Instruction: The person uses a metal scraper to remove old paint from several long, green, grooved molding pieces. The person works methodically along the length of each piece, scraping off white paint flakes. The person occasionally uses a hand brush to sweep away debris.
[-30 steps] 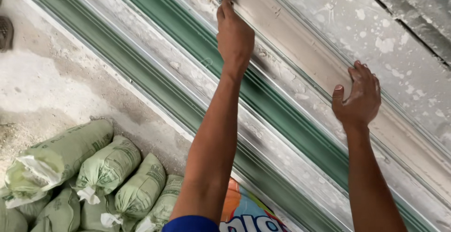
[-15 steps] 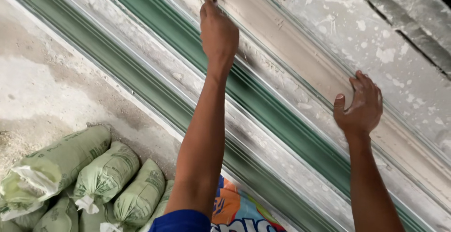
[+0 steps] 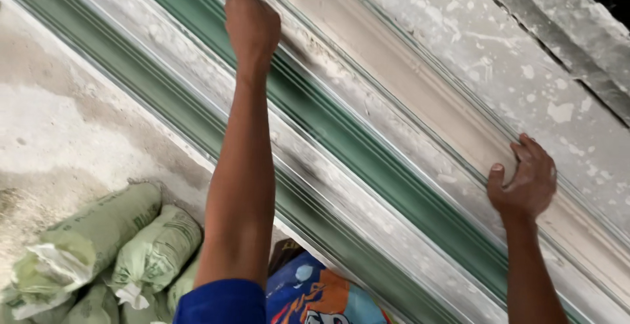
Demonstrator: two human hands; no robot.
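Left hand (image 3: 251, 22) raised high at full reach, arm nearly straight, fingers curled shut near the top edge of view; whatever they pinch is cut off, so cannot tell if a tool is in the grip. It presses on the long off-white plaster moulding strip (image 3: 420, 94) that runs diagonally down toward the right hand. Right hand (image 3: 525, 180) lower, palm flat on the same strip, fingers spread and loosely open over its raised edge, thumb underneath, bracing rather than gripping. Forearm comes up from below, wrist bent slightly back. Just below both hands, a green-painted groove (image 3: 367, 160) runs parallel, flanked by grey, dusty ribbed bands. Step in hand looks like working or smoothing the moulding surface along its length, one hand steadying; any further stroke would call for steady pressure along the ridge with the lower hand kept planted. Well below the left elbow: pale green woven sacks (image 3: 105, 245), piled, and a blue-and-orange printed bag (image 3: 321, 294) beside the blue sleeve (image 3: 220, 301).
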